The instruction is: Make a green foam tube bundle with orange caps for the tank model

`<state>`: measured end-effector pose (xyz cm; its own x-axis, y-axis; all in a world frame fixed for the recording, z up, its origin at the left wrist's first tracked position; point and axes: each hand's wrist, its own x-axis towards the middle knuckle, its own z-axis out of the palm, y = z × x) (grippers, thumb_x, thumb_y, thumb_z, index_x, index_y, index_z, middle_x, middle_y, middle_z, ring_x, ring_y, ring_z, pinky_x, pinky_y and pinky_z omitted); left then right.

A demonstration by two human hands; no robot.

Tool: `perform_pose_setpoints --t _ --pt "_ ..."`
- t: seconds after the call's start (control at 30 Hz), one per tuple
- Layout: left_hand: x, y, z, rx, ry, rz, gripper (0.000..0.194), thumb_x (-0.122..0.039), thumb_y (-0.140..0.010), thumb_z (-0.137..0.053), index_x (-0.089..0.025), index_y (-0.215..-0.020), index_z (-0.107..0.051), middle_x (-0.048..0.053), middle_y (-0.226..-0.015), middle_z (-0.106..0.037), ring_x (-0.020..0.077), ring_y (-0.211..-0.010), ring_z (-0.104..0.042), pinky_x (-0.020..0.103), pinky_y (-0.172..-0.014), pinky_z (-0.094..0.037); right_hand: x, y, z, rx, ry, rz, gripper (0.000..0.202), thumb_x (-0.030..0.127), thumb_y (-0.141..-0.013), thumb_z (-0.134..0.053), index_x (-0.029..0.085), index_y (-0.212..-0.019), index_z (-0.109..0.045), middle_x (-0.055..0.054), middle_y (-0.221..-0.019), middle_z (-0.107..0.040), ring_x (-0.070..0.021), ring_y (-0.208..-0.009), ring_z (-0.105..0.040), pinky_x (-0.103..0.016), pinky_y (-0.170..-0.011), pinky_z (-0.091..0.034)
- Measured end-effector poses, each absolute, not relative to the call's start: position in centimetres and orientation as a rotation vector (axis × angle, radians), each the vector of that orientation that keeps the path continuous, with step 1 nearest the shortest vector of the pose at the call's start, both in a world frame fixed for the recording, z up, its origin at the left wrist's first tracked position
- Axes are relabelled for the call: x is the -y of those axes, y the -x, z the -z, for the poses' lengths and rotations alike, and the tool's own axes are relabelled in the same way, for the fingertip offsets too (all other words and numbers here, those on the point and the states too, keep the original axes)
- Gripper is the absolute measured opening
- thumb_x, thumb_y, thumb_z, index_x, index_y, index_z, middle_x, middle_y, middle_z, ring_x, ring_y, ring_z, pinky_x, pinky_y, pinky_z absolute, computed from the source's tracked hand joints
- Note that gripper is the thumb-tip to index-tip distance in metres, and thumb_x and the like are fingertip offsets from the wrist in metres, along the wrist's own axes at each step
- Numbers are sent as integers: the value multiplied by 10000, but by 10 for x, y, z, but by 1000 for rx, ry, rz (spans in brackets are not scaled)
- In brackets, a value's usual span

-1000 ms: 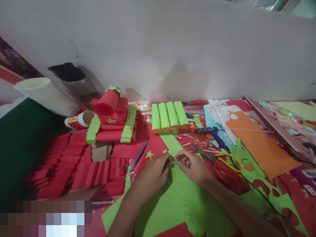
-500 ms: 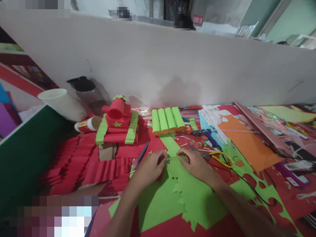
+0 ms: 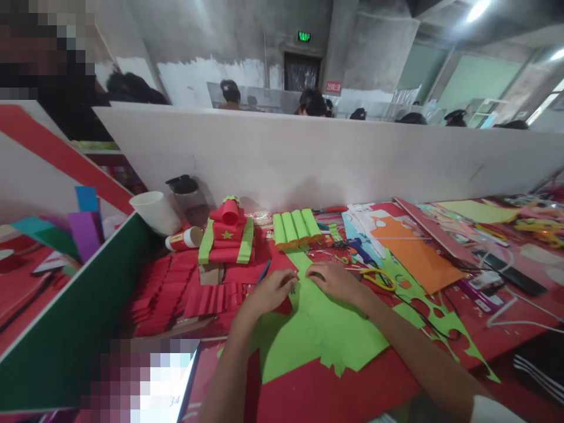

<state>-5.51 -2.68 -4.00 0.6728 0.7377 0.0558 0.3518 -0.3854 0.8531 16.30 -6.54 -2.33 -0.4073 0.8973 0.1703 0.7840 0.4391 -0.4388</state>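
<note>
Light green paper [image 3: 308,341] with a jagged cut edge lies in front of me over red sheets. My left hand [image 3: 274,292] rests on its upper left, thumb and fingers pinched together at the paper. Close by on the right, my right hand [image 3: 335,283] curls its fingertips down onto the same paper, and a small gap parts the two hands. A small dark star mark shows beside my left fingers. Just beyond stand several green paper rolls [image 3: 296,228] with orange ends. A red paper model [image 3: 228,235] with green strips and a yellow star sits behind my left hand.
Left lie folded red paper strips [image 3: 163,288], a pen [image 3: 264,271] and a paper cup [image 3: 155,211]. Yellow-handled scissors [image 3: 382,279], a blue glue gun [image 3: 361,251] and orange paper [image 3: 409,252] are on the right. A white partition [image 3: 264,153] closes off the back; several people sit beyond.
My view has tilted up and pulled back, so more of the room shows. Both hands stay on the green paper, with only a slight shift of the fingers.
</note>
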Motion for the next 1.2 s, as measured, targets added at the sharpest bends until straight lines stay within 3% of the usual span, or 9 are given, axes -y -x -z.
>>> perform_pose_setpoints --t 0.23,0.4,0.53,0.73,0.87,0.97,1.03,1.2 --pt "25 55 38 -794 -2015 -586 296 -394 -880 -481 -159 -750 -607 5 -667 -546 138 -624 -457 240 -567 -348 54 -146 6 2550 1427 -215 162 181 -887 -563 213 -943 -712 -62 -899 -739 -211 -849 -655 -281 -713 -390" --pt "21 59 40 -840 -1979 -619 293 -399 -853 -493 -169 -684 -556 2 -656 -515 138 -630 -446 242 -586 -351 46 -141 -2 2593 1401 -170 170 187 -897 -546 231 -934 -706 -49 -916 -738 -206 -863 -654 -273 -706 -387" --pt "18 61 40 -860 -1866 -648 311 -439 -830 -522 -171 -676 -558 -3 -645 -519 141 -633 -455 247 -602 -359 42 -145 -13 2565 1413 -199 205 215 -897 -550 239 -1045 -690 -60 -997 -732 -214 -906 -657 -285 -756 -415" --pt "18 66 29 -863 -1732 -778 336 -490 -793 -587 -164 -714 -585 -10 -655 -507 132 -638 -444 244 -606 -362 43 -177 -21 2316 1648 -341 597 399 -826 -670 212 -1369 -506 -132 -1090 -702 -284 -1005 -639 -341 -804 -454" --pt "19 67 25 -931 -1650 -871 334 -494 -760 -623 -163 -726 -590 3 -697 -550 138 -676 -488 245 -647 -401 49 -207 -15 2147 1592 -885 769 452 -830 -666 208 -1484 -343 -108 -1083 -708 -211 -867 -685 -293 -713 -503" --pt "19 67 24 -997 -1555 -928 361 -530 -731 -636 -172 -752 -591 1 -683 -553 140 -655 -494 235 -611 -404 55 -226 -17 2140 1453 -1036 731 448 -822 -674 205 -1455 -401 -140 -1311 -612 -231 -1099 -637 -291 -804 -518" --pt "18 67 24 -1053 -1479 -990 376 -545 -708 -645 -178 -775 -599 -5 -657 -544 135 -625 -482 221 -566 -383 57 -235 -24 2243 1439 -980 675 410 -799 -699 197 -1402 -482 -136 -1353 -586 -250 -1176 -597 -305 -879 -499" --pt "15 67 26 -1115 -1408 -1108 360 -529 -702 -650 -182 -794 -618 -9 -642 -546 119 -592 -466 206 -524 -353 50 -244 -61 2416 1516 -666 396 294 -801 -670 237 -1193 -660 -74 -1216 -673 -247 -1062 -634 -308 -848 -481"
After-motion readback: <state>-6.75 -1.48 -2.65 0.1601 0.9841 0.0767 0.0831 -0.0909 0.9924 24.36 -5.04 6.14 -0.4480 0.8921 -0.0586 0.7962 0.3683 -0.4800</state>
